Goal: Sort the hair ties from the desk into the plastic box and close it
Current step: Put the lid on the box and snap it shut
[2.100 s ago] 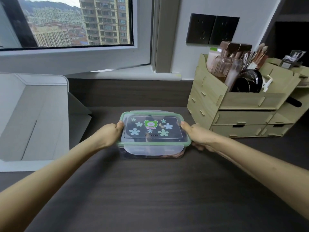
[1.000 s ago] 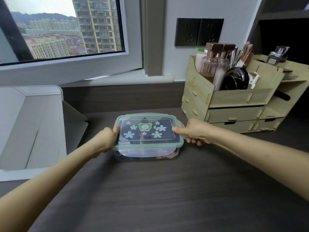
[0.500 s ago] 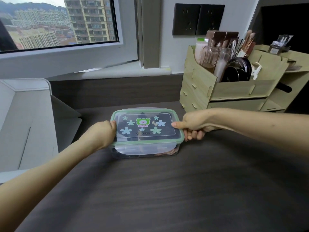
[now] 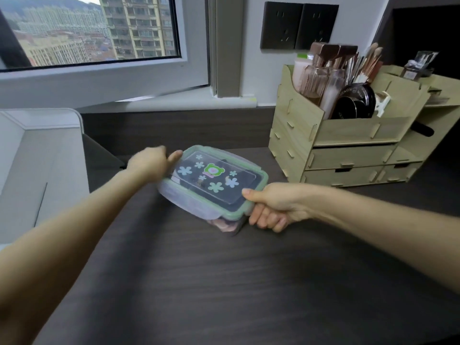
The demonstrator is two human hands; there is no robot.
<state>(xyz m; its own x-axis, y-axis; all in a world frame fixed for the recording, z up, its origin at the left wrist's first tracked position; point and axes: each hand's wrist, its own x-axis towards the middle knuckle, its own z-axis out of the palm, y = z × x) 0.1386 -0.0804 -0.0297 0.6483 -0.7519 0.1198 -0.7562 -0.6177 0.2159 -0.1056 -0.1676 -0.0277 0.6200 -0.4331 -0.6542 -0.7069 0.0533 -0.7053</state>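
At the dark counter's (image 4: 224, 282) centre the lidded plastic box (image 4: 211, 180) is held skewed. The left hand (image 4: 146, 165) pinches its 10 o'clock end; the right hand (image 4: 276, 205) curls its fingers (image 4: 266, 217) under the 4 o'clock corner.

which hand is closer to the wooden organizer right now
Right. The right hand grips the plastic box at its near right corner, just in front of the wooden organizer; the left hand holds its far left end, farther away.

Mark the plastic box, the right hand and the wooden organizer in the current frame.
plastic box (image 4: 216, 183): head view, middle of the clear lid.
right hand (image 4: 276, 204): head view, back of the hand.
wooden organizer (image 4: 348, 156): head view, front of the upper drawer.
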